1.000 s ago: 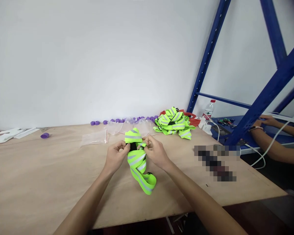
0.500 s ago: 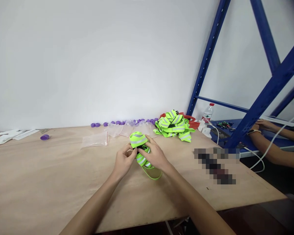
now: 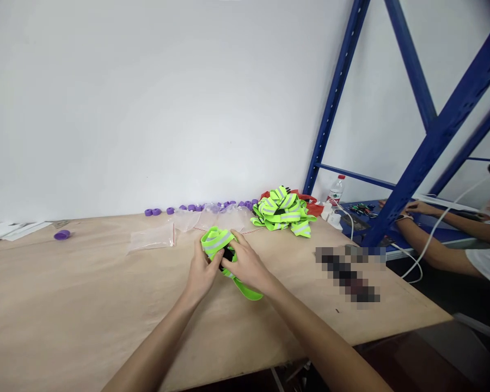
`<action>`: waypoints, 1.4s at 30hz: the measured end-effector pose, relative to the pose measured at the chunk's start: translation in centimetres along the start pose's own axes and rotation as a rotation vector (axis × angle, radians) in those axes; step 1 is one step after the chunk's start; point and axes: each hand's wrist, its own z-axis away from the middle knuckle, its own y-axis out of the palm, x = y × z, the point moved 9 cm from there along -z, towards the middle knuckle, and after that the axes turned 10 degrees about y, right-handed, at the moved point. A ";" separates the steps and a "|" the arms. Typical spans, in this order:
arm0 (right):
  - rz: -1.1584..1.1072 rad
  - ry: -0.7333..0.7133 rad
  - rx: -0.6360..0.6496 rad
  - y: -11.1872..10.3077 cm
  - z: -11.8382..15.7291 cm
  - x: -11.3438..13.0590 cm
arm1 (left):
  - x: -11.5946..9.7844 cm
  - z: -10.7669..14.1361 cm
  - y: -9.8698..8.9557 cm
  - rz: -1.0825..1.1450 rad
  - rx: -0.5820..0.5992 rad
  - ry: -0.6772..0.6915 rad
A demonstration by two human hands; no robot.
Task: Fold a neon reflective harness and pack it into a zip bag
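Note:
A neon-green reflective strap (image 3: pixel 217 239) with pale grey stripes is bunched between my two hands over the table. My left hand (image 3: pixel 203 269) grips its left side, thumb pressed near a black part (image 3: pixel 227 255) that looks like a buckle. From the other side my right hand (image 3: pixel 245 261) holds the strap, its thumb at the same black part. A green loop (image 3: pixel 248 290) of the strap hangs below the right hand. Further back lies a heap of similar green straps (image 3: pixel 283 209), with red plastic (image 3: pixel 311 207) behind it.
Clear plastic bags (image 3: pixel 153 237) and several purple rolls (image 3: pixel 170 210) line the wooden table's (image 3: pixel 85 305) back edge. A purple cup-like piece (image 3: pixel 62 234) and white sheets (image 3: pixel 20 231) lie left. Blue rack posts (image 3: pixel 412 158), a water bottle (image 3: pixel 337 190) and another person's arms (image 3: pixel 428 239) are at right.
The strap has been turned in my hands, so more of the black part shows and the hanging loop faces differently. The whole view has shifted slightly.

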 end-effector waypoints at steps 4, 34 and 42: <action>0.144 0.005 -0.044 0.0 -0.4 -0.1 | -0.4 0.1 0.1 -0.038 -0.006 0.074; -0.687 0.122 -0.386 -10.6 3.4 -11.5 | 0.4 -3.0 -12.6 0.221 -0.061 -0.408; -0.847 -0.032 -0.975 -24.1 7.7 -13.4 | -1.2 -2.3 -18.5 0.137 -0.318 -0.293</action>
